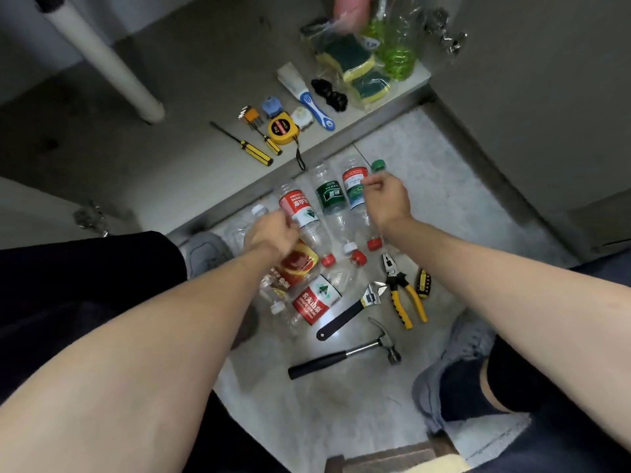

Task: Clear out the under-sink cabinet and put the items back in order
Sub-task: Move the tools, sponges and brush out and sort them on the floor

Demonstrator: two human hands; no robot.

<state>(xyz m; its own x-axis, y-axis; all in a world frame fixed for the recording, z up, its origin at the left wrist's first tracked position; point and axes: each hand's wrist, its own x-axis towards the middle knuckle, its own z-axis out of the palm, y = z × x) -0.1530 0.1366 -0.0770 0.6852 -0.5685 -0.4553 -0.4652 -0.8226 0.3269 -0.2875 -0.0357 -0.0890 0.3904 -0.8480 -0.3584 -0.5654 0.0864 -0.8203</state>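
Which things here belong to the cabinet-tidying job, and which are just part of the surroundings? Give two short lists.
Part of the job:
plastic bottles on the floor, under both hands
hammer, wrench, pliers on the floor
screwdrivers, tape measure, sponges in the cabinet

Just surroundings:
drain pipe
cabinet door
grey shoes

the yellow tape measure (282,130) reads "2m". the red-labelled water bottle (312,303) on the floor shows "农夫山泉", probably "nongfu spring" beneath; other bottle labels are too blurred.
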